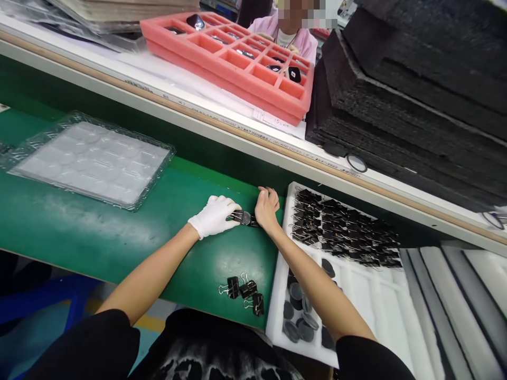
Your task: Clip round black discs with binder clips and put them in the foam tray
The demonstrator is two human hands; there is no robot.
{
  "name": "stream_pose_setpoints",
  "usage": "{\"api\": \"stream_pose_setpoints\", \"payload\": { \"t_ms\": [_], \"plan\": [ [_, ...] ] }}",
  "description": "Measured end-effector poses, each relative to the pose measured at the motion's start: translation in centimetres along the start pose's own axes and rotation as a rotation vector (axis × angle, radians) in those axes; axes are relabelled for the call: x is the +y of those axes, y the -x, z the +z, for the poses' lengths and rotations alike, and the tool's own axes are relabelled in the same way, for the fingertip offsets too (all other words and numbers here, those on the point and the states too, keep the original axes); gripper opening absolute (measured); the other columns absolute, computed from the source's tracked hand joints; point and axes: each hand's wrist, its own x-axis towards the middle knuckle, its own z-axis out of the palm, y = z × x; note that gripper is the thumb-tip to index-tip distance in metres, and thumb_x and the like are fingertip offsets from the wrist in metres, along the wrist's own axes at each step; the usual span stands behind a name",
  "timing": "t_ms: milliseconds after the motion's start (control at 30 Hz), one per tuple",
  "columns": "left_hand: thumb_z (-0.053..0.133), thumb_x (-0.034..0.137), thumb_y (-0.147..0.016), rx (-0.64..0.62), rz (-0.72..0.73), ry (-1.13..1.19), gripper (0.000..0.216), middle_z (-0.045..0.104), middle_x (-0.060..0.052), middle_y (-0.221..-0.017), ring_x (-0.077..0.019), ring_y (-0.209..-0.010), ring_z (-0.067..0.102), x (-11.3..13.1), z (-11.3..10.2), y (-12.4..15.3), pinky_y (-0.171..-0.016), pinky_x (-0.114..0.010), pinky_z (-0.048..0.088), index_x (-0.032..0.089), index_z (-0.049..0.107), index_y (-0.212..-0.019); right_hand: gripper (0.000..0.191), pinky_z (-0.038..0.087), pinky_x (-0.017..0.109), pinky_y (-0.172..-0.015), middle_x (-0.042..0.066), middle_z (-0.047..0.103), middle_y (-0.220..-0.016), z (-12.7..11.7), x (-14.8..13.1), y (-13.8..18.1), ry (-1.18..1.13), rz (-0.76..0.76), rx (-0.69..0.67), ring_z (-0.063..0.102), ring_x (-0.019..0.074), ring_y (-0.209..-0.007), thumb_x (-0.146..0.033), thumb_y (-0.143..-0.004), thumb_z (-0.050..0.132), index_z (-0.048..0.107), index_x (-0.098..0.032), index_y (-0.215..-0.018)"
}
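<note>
My left hand, in a white glove, grips the silver wire handles of a black binder clip. The clip meets a small dark round disc on the green worktable. My right hand is bare, its fingers curled, at the disc's right side. A black piece shows under its edge; the rest is hidden. Closer to my body lie three loose binder clips.
On the right a white foam tray holds rows of black clips and dark discs. A clear plastic tray lies left. The raised shelf carries a pink foam tray and black foam stacks. A person sits beyond.
</note>
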Motion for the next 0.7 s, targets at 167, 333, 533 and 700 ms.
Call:
{"api": "stream_pose_setpoints", "payload": {
  "t_ms": [167,333,533,700],
  "plan": [
    [0.065,0.049,-0.096,0.003,0.023,-0.005,0.036,0.071,-0.007,-0.120,-0.0277,-0.111,0.059,0.26,0.21,-0.28,-0.098,-0.043,0.034,0.027,0.066,-0.124,0.064,0.016,0.054,-0.125,0.014,0.040,-0.154,0.12,0.13,-0.08,0.002,-0.003,0.005,0.022,0.0253,-0.154,-0.052,-0.107,0.005,0.052,-0.024,-0.140],
    [0.063,0.047,-0.096,0.004,0.048,-0.016,0.034,0.071,-0.007,-0.117,-0.0279,-0.111,0.060,0.55,0.02,-0.42,-0.097,-0.043,0.035,0.026,0.067,-0.123,0.064,0.017,0.056,-0.124,0.015,0.041,-0.151,0.08,-0.06,-0.11,-0.010,0.000,0.022,0.023,0.0275,-0.152,-0.055,-0.107,0.007,0.054,-0.024,-0.136],
    [0.062,0.050,-0.096,-0.012,0.062,-0.046,0.041,0.069,-0.009,-0.122,-0.0301,-0.114,0.058,0.67,-0.16,-0.52,-0.098,-0.044,0.035,0.026,0.064,-0.130,0.061,0.020,0.057,-0.123,0.015,0.044,-0.147,-0.04,-0.20,-0.18,-0.040,0.017,0.032,0.027,0.0303,-0.149,-0.055,-0.106,0.011,0.056,-0.024,-0.134],
    [0.062,0.054,-0.095,-0.044,0.053,-0.049,0.048,0.066,-0.010,-0.129,-0.0327,-0.117,0.056,0.84,-0.23,-0.59,-0.099,-0.045,0.034,0.026,0.062,-0.135,0.058,0.023,0.061,-0.120,0.014,0.047,-0.145,-0.20,0.07,-0.52,-0.114,0.060,0.059,0.032,0.0306,-0.147,-0.056,-0.107,0.012,0.056,-0.028,-0.131]
  ]
}}
